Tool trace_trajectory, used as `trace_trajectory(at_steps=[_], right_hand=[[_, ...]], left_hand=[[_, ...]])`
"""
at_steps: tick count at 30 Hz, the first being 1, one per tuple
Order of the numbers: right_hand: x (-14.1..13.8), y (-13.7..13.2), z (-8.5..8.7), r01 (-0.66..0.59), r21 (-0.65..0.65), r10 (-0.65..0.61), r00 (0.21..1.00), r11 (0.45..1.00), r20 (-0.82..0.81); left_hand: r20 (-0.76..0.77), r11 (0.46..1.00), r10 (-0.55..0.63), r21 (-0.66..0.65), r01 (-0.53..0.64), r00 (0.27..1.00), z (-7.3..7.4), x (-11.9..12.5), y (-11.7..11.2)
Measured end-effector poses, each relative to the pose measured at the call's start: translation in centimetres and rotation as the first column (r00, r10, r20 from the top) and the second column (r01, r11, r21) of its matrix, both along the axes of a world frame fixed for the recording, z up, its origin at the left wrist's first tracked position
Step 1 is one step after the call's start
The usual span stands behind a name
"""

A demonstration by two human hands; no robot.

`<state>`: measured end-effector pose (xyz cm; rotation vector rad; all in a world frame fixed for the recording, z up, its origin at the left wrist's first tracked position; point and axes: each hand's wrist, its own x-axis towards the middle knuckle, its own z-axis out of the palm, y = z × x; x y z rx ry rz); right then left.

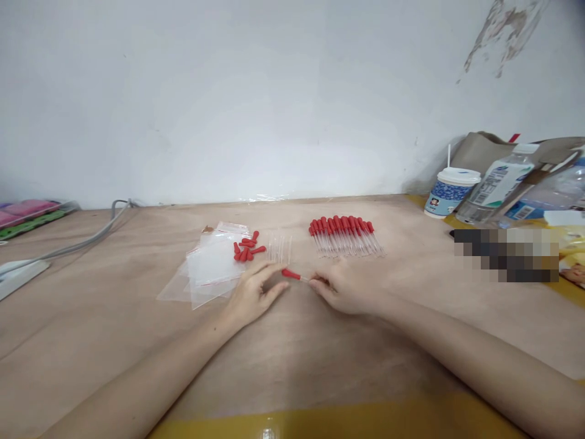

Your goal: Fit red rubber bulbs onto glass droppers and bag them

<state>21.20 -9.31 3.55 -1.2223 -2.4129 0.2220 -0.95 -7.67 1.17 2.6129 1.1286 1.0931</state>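
A glass dropper (291,274) with a red rubber bulb lies across the gap between my hands, its bulb pointing left. My right hand (340,285) is closed, pinching the dropper's thin clear tube. Beside the bulb, my left hand (256,292) has its thumb and index finger apart; the index fingertip is at the bulb's end, and whether it touches I cannot tell. Loose red bulbs (247,250) lie on clear zip bags (212,259) past my left hand. Several bare glass tubes (280,247) lie right of them. Beyond my right hand is a row of red-bulbed droppers (345,235).
The wooden table (292,366) meets a white wall at the back. At the right stand a paper cup (450,192) with a straw and a plastic bottle (500,183), near a bag (484,149). A grey cable (91,235) and a white power strip (22,274) are at the left.
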Motion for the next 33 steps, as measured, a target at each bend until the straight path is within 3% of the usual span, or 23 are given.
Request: trace_trajectory(at_steps=[5, 8, 11, 18, 25, 33], right_hand=[[0.8, 3.1, 0.5, 0.273, -0.197, -0.298, 0.948, 0.942, -0.11], [0.1, 5.4, 0.6, 0.463, -0.137, -0.476, 0.876, 0.876, -0.077], [-1.2, 7.4, 0.5, 0.56, -0.035, -0.56, 0.828, 0.827, 0.027], [-3.3, 10.1, -0.7, 0.595, 0.058, -0.592, 0.777, 0.802, 0.215], [-3.2, 9.8, -1.0, 0.587, 0.065, -0.584, 0.776, 0.807, 0.24], [-5.8, 9.1, -0.8, 0.541, 0.024, -0.534, 0.821, 0.841, 0.2]], left_hand=[[-0.1, 0.924, 0.346, 0.208, -0.32, 0.933, -0.2, -2.2, 2.1], [-0.143, 0.859, 0.495, 0.228, -0.458, 0.857, -0.4, -2.8, 2.8], [-0.157, 0.844, 0.531, 0.191, -0.502, 0.833, -0.7, -2.9, 2.9], [-0.145, 0.869, 0.492, 0.139, -0.474, 0.859, -1.2, -3.1, 3.3], [-0.102, 0.895, 0.442, 0.119, -0.431, 0.891, -1.5, -3.3, 3.6], [-0.224, 0.791, 0.612, 0.191, -0.582, 0.759, 0.3, -3.1, 3.1]])
